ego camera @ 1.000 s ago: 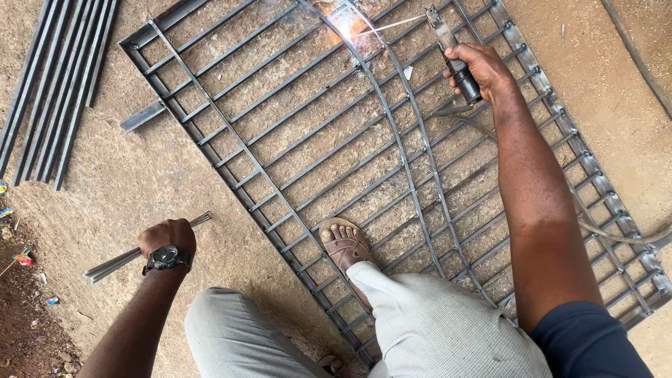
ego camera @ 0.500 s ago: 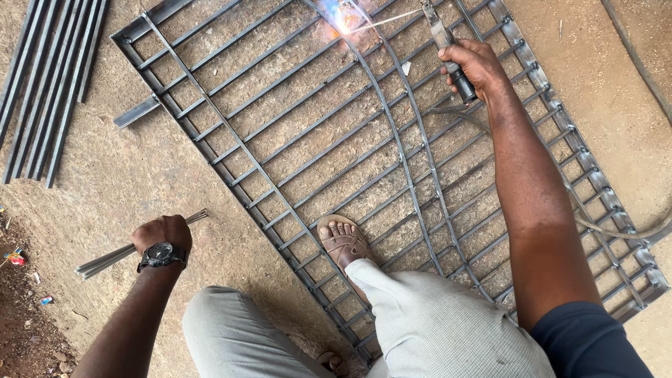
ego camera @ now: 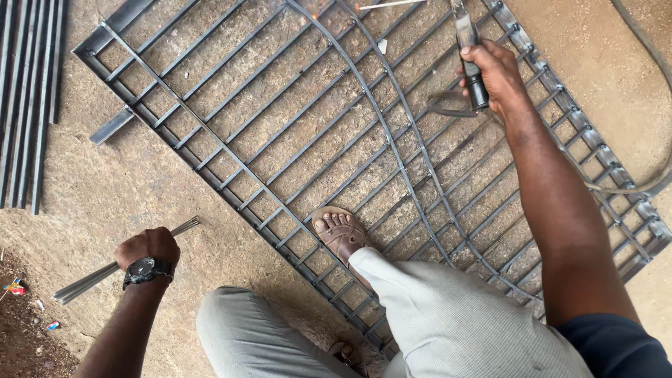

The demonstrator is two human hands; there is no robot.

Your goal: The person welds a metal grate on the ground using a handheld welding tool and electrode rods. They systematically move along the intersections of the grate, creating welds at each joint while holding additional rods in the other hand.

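The rods are a thin bundle in the left hand, which is closed around them low over the dirt floor, beside the grille. A sandalled foot stands on the grille's near edge. Farther away, the right hand grips the holder above the grille. More bars lie at the far left.

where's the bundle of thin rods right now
In the head view it is at lower left, gripped in the left hand: the bundle of thin rods lies just above the dirt floor, left of the metal grille.
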